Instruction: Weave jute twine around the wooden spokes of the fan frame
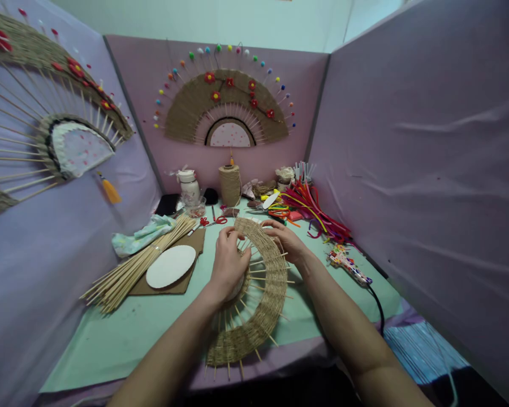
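Observation:
A half-round woven fan (275, 277) of twine on thin wooden sticks lies tilted over the front of the table, its curved outer edge to the right. My left hand (231, 263) grips its inner part near the upper end, fingers bent over the sticks and partly covering the pale centre. At the outer edge, my right hand (286, 240) holds the upper part of the woven band, with its fingertips partly hidden behind it. Twine (238, 198) runs up from the fan's top end toward a large twine spool (229, 183).
Bamboo sticks (139, 268) and a white oval disc (172, 267) lie on cardboard (195, 265) at left. Red scissors (220, 220), a white bottle (189, 186) and fuzzy pipe cleaners (318, 209) are farther back. A corded glue gun (350, 267) lies right. Finished fans (182, 116) hang on the partitions.

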`<state>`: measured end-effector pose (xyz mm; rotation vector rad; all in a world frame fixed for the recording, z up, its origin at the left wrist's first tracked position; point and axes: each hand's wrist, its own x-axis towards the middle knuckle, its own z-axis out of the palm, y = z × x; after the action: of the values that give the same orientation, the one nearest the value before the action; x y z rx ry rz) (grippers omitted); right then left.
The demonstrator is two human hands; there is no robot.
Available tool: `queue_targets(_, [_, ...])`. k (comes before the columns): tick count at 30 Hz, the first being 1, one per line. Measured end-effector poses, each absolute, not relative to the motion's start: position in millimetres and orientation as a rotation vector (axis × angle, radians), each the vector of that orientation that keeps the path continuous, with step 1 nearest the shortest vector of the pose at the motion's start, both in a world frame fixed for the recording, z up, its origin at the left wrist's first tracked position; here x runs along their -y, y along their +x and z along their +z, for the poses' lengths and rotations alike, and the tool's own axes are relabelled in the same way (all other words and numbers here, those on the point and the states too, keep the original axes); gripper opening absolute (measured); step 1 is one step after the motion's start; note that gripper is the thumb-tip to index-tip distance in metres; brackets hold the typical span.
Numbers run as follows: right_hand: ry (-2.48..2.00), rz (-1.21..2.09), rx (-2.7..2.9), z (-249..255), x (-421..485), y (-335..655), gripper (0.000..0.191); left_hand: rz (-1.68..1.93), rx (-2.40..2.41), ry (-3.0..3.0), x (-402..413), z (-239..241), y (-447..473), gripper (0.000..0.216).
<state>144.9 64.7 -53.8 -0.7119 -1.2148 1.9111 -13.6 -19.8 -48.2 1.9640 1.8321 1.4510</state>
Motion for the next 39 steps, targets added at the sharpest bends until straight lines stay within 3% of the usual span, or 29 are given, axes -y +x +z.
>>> queue_targets(32, [-0.685, 1.813, 1.269, -46.6, -53.0, 142.7, 0.031, 1.57, -1.842, 2.086, 29.1, -59.4, -16.9, 0.015])
queue_targets(39, [-0.837, 1.628, 1.317, -50.5, -53.0, 139.1, 0.027, 1.543, -1.908, 2.154, 27.2, -64.6, -18.7, 0.015])
